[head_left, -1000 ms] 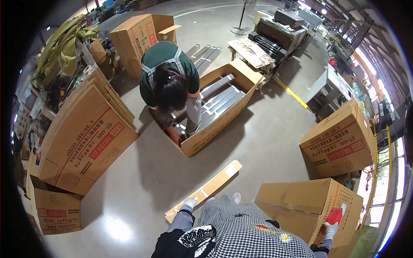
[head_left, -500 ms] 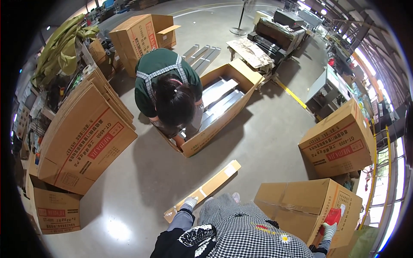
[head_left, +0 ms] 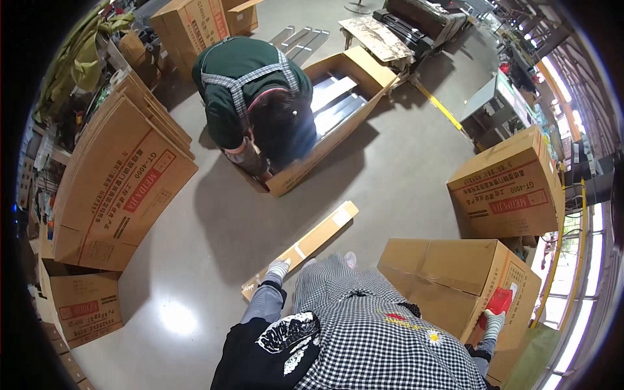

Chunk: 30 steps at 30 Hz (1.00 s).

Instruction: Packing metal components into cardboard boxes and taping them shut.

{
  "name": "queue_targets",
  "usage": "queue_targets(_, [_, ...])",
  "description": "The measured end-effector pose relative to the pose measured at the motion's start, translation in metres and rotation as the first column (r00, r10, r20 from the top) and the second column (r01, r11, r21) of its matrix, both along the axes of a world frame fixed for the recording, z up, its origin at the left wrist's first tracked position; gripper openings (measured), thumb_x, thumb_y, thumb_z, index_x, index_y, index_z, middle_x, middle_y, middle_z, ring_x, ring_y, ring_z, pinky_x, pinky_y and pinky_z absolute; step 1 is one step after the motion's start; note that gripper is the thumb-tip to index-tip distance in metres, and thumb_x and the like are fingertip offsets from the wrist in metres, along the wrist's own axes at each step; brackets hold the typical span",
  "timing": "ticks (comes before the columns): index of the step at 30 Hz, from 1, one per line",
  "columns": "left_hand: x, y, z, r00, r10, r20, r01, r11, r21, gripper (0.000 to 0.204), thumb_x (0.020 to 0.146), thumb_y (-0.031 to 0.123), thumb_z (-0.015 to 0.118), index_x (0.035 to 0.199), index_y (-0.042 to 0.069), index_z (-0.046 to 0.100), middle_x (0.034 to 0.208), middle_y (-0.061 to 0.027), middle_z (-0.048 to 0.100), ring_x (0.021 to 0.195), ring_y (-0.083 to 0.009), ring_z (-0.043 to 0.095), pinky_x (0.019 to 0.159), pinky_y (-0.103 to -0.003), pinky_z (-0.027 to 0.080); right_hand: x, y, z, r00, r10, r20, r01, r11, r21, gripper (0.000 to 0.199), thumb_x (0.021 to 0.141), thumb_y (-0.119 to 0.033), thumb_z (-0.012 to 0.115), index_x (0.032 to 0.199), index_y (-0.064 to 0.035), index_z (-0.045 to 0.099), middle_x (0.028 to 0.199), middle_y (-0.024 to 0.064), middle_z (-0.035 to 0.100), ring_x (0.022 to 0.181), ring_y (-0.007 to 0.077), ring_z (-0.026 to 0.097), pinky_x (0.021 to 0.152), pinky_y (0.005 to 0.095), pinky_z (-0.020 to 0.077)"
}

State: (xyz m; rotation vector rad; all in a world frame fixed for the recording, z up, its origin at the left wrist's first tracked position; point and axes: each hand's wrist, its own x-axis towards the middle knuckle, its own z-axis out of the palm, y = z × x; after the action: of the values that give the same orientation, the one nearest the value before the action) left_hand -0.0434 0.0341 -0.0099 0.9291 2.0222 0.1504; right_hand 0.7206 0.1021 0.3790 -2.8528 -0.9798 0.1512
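Note:
My left hand (head_left: pixel 278 268), in a striped glove, is closed on the near part of a long narrow cardboard box (head_left: pixel 318 239), which slants away to the right with a white label near its far end. Off to the right, my right hand (head_left: pixel 494 321), gloved the same way, grips a red tape dispenser (head_left: pixel 499 301). It is beside the end face of a large brown carton (head_left: pixel 442 263) with clear tape along its top. The fingers of the right hand show only in part.
A co-worker (head_left: pixel 253 97) bends over a long open carton (head_left: pixel 338 146) holding silvery metal pieces. Flattened cartons (head_left: pixel 123 175) lean at the left, with a smaller box (head_left: pixel 84 312) below. Another carton (head_left: pixel 510 185) stands at right. Farther off are a worktable (head_left: pixel 377 38) and yellow floor line (head_left: pixel 439 107).
The whole view has tilted downward, so everything sits higher in the picture. The co-worker's head and body have shifted right over the open carton. Both my hands keep their holds.

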Motion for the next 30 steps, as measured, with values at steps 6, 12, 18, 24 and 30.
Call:
queue_targets(6, [-0.001, -0.017, 0.026, 0.984, 0.084, 0.158, -0.062, 0.989, -0.138, 0.049, 0.087, 0.044, 0.046, 0.114, 0.006, 0.061, 0.116, -0.0191, 0.059, 0.112, -0.0329, 0.054, 0.096, -0.040, 0.041, -0.015, 0.007, 0.009, 0.997, 0.002, -0.077, -0.003, 1.000, -0.013, 0.096, 0.054, -0.022, 0.081, 0.134, 0.0074, 0.036, 0.127, 0.0242, 0.051, 0.113, 0.0327, 0.053, 0.095, 0.0343, 0.0450])
queue_targets(12, [0.021, -0.001, 0.075, 0.985, -0.085, 0.148, 0.112, 0.977, -0.182, 0.049, 0.091, 0.044, 0.038, 0.112, 0.006, 0.063, 0.119, -0.0162, 0.058, 0.115, -0.0327, 0.051, 0.098, -0.041, 0.038, -0.018, -0.010, 0.021, 0.999, -0.044, 0.005, 0.044, 0.999, 0.007, 0.094, 0.054, -0.019, 0.078, 0.133, 0.0093, 0.036, 0.128, 0.0245, 0.050, 0.114, 0.0332, 0.052, 0.096, 0.0338, 0.0442])
queue_targets(18, [0.012, -0.018, 0.007, 1.000, -0.001, 0.029, 0.002, 1.000, -0.023, 0.038, 0.086, 0.040, 0.049, 0.087, 0.007, 0.068, 0.086, -0.0130, 0.067, 0.084, -0.0265, 0.061, 0.078, -0.038, 0.046, -0.023, -0.007, 0.014, 0.999, 0.018, 0.045, -0.019, 0.999, 0.032, 0.092, 0.053, -0.023, 0.077, 0.129, 0.0125, 0.039, 0.120, 0.0280, 0.054, 0.109, 0.0340, 0.055, 0.091, 0.0345, 0.0462])
queue_targets(24, [0.019, -0.006, 0.004, 0.999, 0.004, 0.047, -0.003, 1.000, -0.027, 0.036, 0.084, 0.040, 0.052, 0.085, 0.007, 0.068, 0.083, -0.0119, 0.066, 0.083, -0.0251, 0.060, 0.079, -0.037, 0.045, -0.033, -0.004, 0.022, 1.000, -0.009, -0.012, 0.009, 1.000, 0.001, 0.093, 0.054, -0.022, 0.078, 0.131, 0.0109, 0.036, 0.125, 0.0272, 0.051, 0.112, 0.0344, 0.053, 0.094, 0.0344, 0.0451])
queue_targets(30, [0.026, -0.010, 0.012, 0.992, 0.103, 0.068, -0.094, 0.988, -0.126, 0.039, 0.087, 0.043, 0.052, 0.091, 0.007, 0.068, 0.091, -0.0120, 0.067, 0.089, -0.0243, 0.060, 0.082, -0.037, 0.044, -0.030, -0.006, 0.017, 1.000, -0.005, 0.022, 0.005, 1.000, 0.029, 0.094, 0.055, -0.018, 0.078, 0.134, 0.0084, 0.034, 0.129, 0.0254, 0.049, 0.113, 0.0331, 0.053, 0.093, 0.0345, 0.0461])
